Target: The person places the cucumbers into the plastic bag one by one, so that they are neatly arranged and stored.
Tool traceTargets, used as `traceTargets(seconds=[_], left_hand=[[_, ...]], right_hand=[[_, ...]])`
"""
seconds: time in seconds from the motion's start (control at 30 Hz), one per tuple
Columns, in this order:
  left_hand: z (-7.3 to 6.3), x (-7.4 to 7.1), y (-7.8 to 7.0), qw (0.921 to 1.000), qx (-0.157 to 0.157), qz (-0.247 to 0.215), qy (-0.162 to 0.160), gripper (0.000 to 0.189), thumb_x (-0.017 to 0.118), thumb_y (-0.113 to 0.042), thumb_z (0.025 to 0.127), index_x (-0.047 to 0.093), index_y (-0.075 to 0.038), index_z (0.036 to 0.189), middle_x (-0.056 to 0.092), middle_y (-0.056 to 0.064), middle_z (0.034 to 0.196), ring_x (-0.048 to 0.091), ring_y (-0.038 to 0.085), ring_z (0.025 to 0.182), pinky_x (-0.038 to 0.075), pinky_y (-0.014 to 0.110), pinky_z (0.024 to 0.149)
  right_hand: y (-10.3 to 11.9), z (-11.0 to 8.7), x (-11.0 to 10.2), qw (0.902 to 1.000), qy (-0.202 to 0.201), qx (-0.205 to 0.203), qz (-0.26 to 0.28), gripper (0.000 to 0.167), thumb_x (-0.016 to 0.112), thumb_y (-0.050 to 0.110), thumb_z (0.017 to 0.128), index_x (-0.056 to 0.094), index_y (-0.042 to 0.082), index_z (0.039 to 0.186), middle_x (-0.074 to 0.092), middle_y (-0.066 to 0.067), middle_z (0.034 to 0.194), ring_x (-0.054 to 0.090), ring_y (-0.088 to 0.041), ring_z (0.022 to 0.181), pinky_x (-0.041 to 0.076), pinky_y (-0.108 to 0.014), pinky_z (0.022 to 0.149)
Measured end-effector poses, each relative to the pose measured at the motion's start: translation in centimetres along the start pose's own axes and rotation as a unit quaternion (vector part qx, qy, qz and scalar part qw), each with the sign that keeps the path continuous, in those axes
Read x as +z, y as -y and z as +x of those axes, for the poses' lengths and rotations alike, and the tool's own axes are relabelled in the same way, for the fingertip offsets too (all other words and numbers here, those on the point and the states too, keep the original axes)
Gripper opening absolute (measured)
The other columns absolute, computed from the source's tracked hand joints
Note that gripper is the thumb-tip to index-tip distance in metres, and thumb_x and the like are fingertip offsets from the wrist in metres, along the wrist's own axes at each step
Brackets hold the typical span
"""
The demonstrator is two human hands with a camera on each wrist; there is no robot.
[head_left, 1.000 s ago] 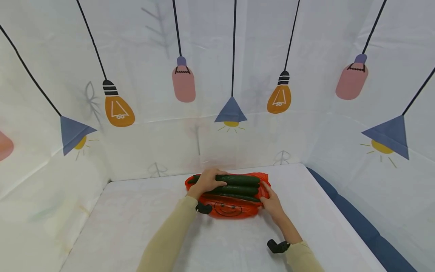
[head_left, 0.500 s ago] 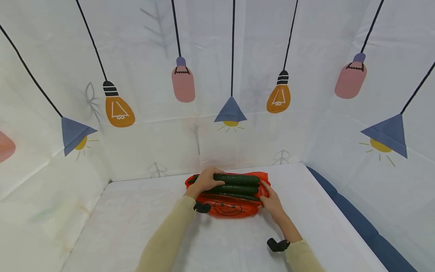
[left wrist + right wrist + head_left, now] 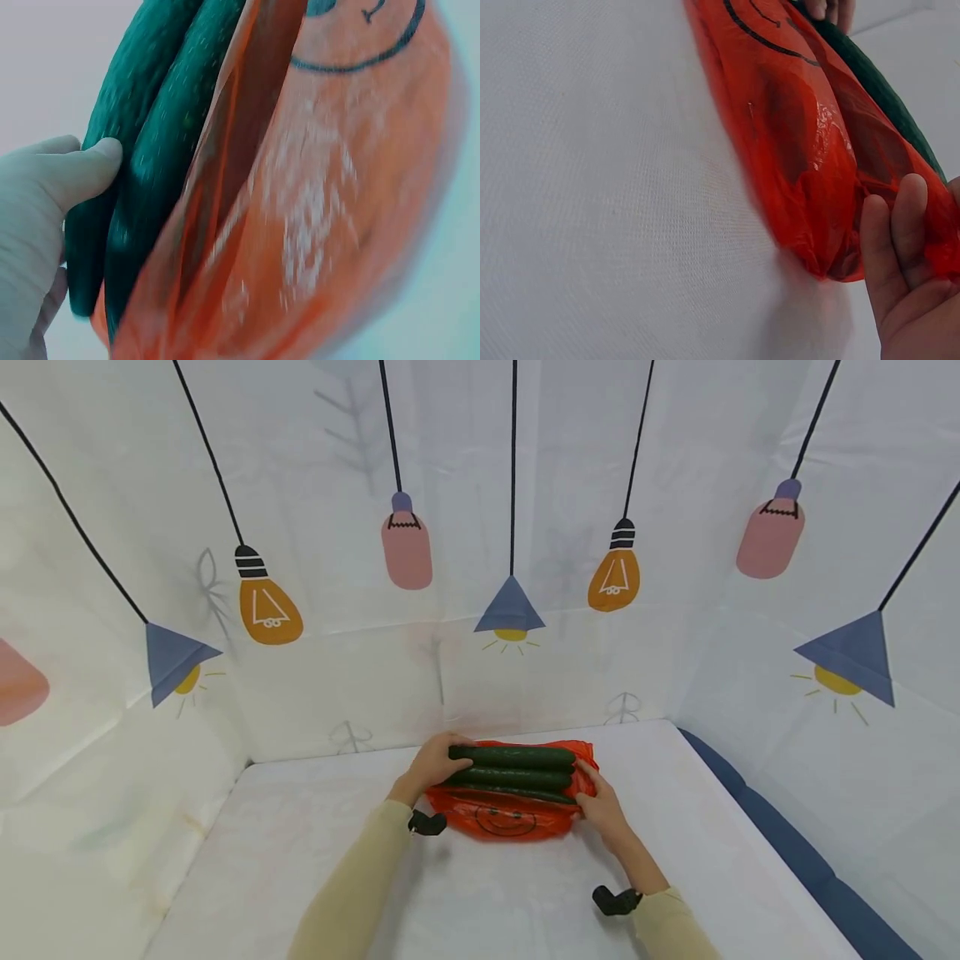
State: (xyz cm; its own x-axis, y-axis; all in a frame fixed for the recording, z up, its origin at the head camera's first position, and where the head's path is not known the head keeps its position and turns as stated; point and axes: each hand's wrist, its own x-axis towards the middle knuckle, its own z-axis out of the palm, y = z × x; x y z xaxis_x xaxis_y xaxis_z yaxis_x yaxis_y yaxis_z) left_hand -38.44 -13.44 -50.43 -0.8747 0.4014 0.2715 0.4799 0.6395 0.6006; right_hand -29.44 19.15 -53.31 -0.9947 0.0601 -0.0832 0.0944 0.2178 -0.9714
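Several long dark green cucumbers (image 3: pixel 517 757) lie side by side in the mouth of a red plastic bag (image 3: pixel 507 823) with a smiling face printed on it. My left hand (image 3: pixel 431 763) grips the cucumbers near their left end. In the left wrist view its thumb (image 3: pixel 107 148) presses across the top cucumber (image 3: pixel 124 112), with the other fingers mostly hidden behind. At the bag's right end, my right hand (image 3: pixel 602 806) holds the film beside the cucumber tips. Two of its fingers (image 3: pixel 909 217) stand nearly straight against the red film in the right wrist view.
The bag rests on a white-covered table (image 3: pixel 300 860), close to its back edge. A pale cloth wall (image 3: pixel 337 677) with printed lamps rises behind and at both sides. Dark blue padding (image 3: pixel 780 835) runs along the right edge. Each wrist wears a black camera mount (image 3: pixel 617 902).
My left hand has slid left along the cucumbers towards their left end, uncovering more of their length. My right hand has hardly moved.
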Motion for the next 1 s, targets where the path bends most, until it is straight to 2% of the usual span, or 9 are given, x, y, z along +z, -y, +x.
traceTargets(seconds=[0.17, 0.23, 0.37, 0.5, 0.63, 0.77, 0.9, 1.0], left_hand=[[-1.8, -0.5, 2.4, 0.9956, -0.014, -0.039, -0.084, 0.038, 0.080, -0.014, 0.082, 0.070, -0.008, 0.119, 0.063, 0.010, 0.115, 0.057, 0.028, 0.109, 0.045, 0.045, 0.094], [-2.5, -0.6, 3.4, 0.9931, -0.014, -0.052, -0.104, 0.043, 0.081, -0.011, 0.080, 0.068, -0.004, 0.120, 0.061, 0.014, 0.114, 0.056, 0.033, 0.109, 0.044, 0.049, 0.094], [-3.6, -0.8, 4.8, 0.9915, -0.036, -0.069, -0.105, 0.053, 0.079, -0.012, 0.082, 0.060, 0.001, 0.129, 0.057, 0.023, 0.120, 0.054, 0.041, 0.110, 0.044, 0.053, 0.093], [-4.3, -1.1, 5.7, 0.9880, -0.082, -0.089, -0.096, 0.056, 0.076, -0.014, 0.086, 0.054, 0.000, 0.135, 0.054, 0.026, 0.124, 0.056, 0.040, 0.106, 0.047, 0.052, 0.090], [-5.2, -1.2, 6.1, 0.9817, -0.124, -0.103, -0.102, 0.053, 0.073, -0.015, 0.088, 0.054, 0.000, 0.136, 0.055, 0.026, 0.125, 0.058, 0.040, 0.104, 0.048, 0.051, 0.089], [-6.9, -1.4, 6.7, 0.9755, -0.151, -0.106, -0.119, 0.047, 0.068, -0.018, 0.092, 0.056, 0.001, 0.134, 0.058, 0.024, 0.123, 0.059, 0.039, 0.103, 0.047, 0.051, 0.089], [-8.8, -1.5, 7.4, 0.9754, -0.149, -0.099, -0.129, 0.043, 0.062, -0.019, 0.096, 0.055, 0.003, 0.133, 0.058, 0.025, 0.120, 0.061, 0.039, 0.102, 0.047, 0.052, 0.089], [-9.9, -1.8, 7.6, 0.9773, -0.142, -0.092, -0.128, 0.043, 0.062, -0.017, 0.097, 0.054, 0.004, 0.133, 0.058, 0.025, 0.118, 0.060, 0.038, 0.102, 0.047, 0.052, 0.089]], right_hand=[[-0.1, -0.1, -0.1, 0.9999, 0.001, 0.006, -0.010, 0.067, 0.044, -0.004, 0.089, 0.032, 0.016, 0.152, 0.032, -0.020, 0.142, 0.055, -0.023, 0.062, 0.054, -0.031, 0.062], [-0.2, -0.1, -0.1, 0.9999, 0.003, 0.005, -0.015, 0.067, 0.045, -0.003, 0.089, 0.032, 0.015, 0.152, 0.033, -0.022, 0.140, 0.056, -0.023, 0.063, 0.054, -0.031, 0.061], [-0.4, -0.1, -0.2, 0.9997, 0.002, -0.001, -0.024, 0.066, 0.046, -0.002, 0.089, 0.032, 0.014, 0.152, 0.034, -0.022, 0.141, 0.057, -0.025, 0.072, 0.054, -0.033, 0.062], [-0.2, -0.2, -0.5, 0.9993, 0.001, -0.018, -0.033, 0.064, 0.047, -0.002, 0.091, 0.033, 0.014, 0.151, 0.033, -0.021, 0.144, 0.058, -0.026, 0.079, 0.055, -0.034, 0.063], [0.0, -0.5, -0.8, 0.9987, 0.004, -0.028, -0.043, 0.060, 0.051, 0.001, 0.094, 0.035, 0.014, 0.151, 0.032, -0.022, 0.147, 0.060, -0.025, 0.075, 0.055, -0.033, 0.064], [0.2, -0.9, -1.2, 0.9983, 0.015, -0.027, -0.050, 0.058, 0.056, 0.008, 0.096, 0.037, 0.015, 0.150, 0.036, -0.021, 0.143, 0.058, -0.025, 0.068, 0.054, -0.033, 0.065], [-0.1, -1.4, -1.9, 0.9974, 0.021, -0.031, -0.062, 0.055, 0.059, 0.016, 0.097, 0.040, 0.014, 0.149, 0.042, -0.019, 0.135, 0.056, -0.026, 0.063, 0.054, -0.033, 0.064], [-0.3, -1.9, -2.7, 0.9971, 0.017, -0.034, -0.067, 0.052, 0.061, 0.021, 0.097, 0.044, 0.011, 0.145, 0.052, -0.019, 0.122, 0.058, -0.027, 0.063, 0.055, -0.033, 0.063]])
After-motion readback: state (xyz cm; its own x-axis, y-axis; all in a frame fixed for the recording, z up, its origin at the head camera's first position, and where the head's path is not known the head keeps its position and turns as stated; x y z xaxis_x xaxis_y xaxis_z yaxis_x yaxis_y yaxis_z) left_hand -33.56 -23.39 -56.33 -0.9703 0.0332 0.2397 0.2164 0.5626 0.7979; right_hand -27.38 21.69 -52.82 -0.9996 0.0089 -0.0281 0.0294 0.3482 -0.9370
